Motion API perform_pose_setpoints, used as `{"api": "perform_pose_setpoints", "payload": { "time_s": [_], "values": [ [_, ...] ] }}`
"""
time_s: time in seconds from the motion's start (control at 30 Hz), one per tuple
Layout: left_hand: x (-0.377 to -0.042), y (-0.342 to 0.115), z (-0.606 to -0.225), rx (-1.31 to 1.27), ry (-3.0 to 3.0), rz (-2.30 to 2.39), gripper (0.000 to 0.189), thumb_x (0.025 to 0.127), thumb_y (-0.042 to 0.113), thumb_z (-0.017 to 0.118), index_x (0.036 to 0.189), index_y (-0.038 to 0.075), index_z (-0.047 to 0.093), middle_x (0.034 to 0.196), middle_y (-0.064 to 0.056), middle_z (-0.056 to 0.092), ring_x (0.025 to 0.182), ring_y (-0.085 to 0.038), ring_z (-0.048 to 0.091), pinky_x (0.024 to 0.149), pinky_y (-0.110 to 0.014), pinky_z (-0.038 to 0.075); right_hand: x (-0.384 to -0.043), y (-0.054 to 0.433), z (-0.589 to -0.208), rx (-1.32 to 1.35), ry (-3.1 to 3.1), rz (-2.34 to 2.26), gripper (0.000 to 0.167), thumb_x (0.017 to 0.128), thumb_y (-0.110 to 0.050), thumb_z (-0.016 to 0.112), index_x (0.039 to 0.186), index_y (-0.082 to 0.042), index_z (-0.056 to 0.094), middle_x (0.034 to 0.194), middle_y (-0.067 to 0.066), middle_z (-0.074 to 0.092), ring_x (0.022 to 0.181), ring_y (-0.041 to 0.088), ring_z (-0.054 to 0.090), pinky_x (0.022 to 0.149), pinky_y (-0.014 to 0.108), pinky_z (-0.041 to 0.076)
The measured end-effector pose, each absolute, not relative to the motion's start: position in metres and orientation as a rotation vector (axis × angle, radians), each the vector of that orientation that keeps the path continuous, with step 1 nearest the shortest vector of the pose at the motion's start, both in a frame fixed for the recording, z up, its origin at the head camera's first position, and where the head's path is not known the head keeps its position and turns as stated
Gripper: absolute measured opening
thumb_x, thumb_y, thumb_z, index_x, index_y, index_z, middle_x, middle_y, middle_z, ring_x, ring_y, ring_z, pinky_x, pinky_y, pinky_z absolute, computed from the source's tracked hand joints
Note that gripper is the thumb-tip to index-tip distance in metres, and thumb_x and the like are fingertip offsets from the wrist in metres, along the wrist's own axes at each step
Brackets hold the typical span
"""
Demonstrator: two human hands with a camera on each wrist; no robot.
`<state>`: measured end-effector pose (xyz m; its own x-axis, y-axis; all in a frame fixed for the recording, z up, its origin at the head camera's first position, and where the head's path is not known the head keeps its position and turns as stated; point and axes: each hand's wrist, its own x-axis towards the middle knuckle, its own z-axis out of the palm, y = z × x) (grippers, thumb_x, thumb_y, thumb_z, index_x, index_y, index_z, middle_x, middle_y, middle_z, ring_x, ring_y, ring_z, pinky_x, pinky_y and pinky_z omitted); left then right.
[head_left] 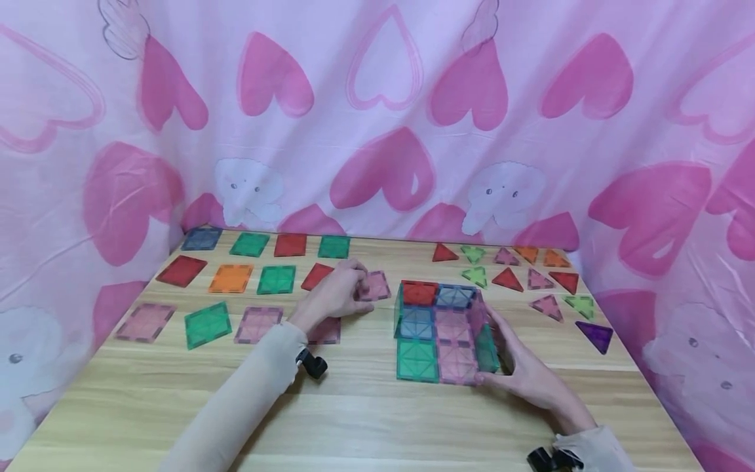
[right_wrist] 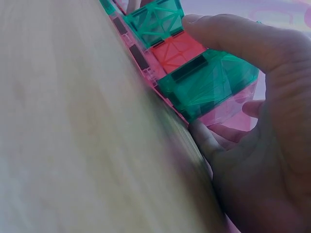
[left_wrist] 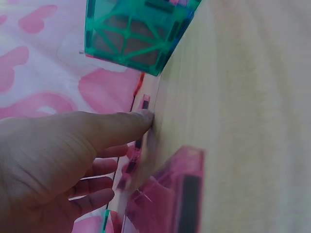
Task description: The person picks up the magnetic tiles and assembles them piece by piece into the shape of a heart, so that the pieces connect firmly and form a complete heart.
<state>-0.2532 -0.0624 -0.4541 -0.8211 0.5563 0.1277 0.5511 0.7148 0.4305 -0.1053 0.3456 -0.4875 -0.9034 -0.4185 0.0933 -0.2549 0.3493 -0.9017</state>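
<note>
My left hand (head_left: pixel 339 292) is at a pink square magnetic tile (head_left: pixel 375 286), its thumb and fingers around the tile's left side. The left wrist view has the thumb over a thin pink tile edge (left_wrist: pixel 138 145), with the other fingers loosely bent behind. My right hand (head_left: pixel 527 367) rests beside the right wall of a tile structure (head_left: pixel 451 334), thumb near the front corner and fingers along the outside. The structure has green, pink and blue base tiles with upright sides. The right wrist view shows its green tile (right_wrist: pixel 209 82) near the fingers.
Rows of loose square tiles, including an orange one (head_left: pixel 231 278) and a green one (head_left: pixel 208 325), lie on the left of the wooden table (head_left: pixel 354 426). Several triangles, one purple (head_left: pixel 596 336), lie at the right. A pink heart-print curtain (head_left: pixel 383 164) surrounds the table.
</note>
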Motion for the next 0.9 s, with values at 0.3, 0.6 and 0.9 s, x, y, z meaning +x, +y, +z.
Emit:
{"api": "perform_pose_setpoints", "payload": {
  "time_s": [0.3, 0.6, 0.9],
  "values": [
    [-0.251, -0.061, -0.459, 0.949, 2.901, 0.854, 0.045, 0.081, 0.029, 0.103, 0.111, 0.007, 0.077, 0.112, -0.008, 0.074, 0.101, -0.022, 0.065, 0.089, -0.037, 0.059, -0.104, 0.345, -0.488, -0.584, 2.470, -1.575, 0.126, 0.093, -0.010, 0.091, 0.180, -0.029, 0.002, 0.185, 0.019, 0.011, 0.168, 0.037, 0.014, 0.117, 0.004, 0.023],
    [-0.238, -0.064, -0.446, 0.796, 2.846, 1.165, 0.093, 0.075, 0.017, 0.102, 0.155, 0.010, 0.054, 0.135, -0.008, 0.064, 0.122, -0.026, 0.065, 0.100, -0.042, 0.063, -0.103, 0.346, -0.489, -0.598, 2.471, -1.578, 0.124, 0.094, -0.010, 0.090, 0.180, -0.032, 0.003, 0.184, 0.021, 0.013, 0.167, 0.022, 0.018, 0.117, 0.004, 0.023],
    [-0.181, -0.073, -0.444, 0.768, 2.475, 1.455, 0.091, 0.077, 0.000, 0.098, 0.155, 0.010, 0.052, 0.140, -0.011, 0.065, 0.124, -0.028, 0.073, 0.102, -0.038, 0.063, -0.105, 0.345, -0.490, -0.656, 2.400, -1.652, 0.127, 0.092, -0.004, 0.090, 0.180, -0.027, 0.003, 0.183, 0.024, 0.011, 0.160, -0.005, 0.024, 0.119, 0.006, 0.026]
  ]
}}
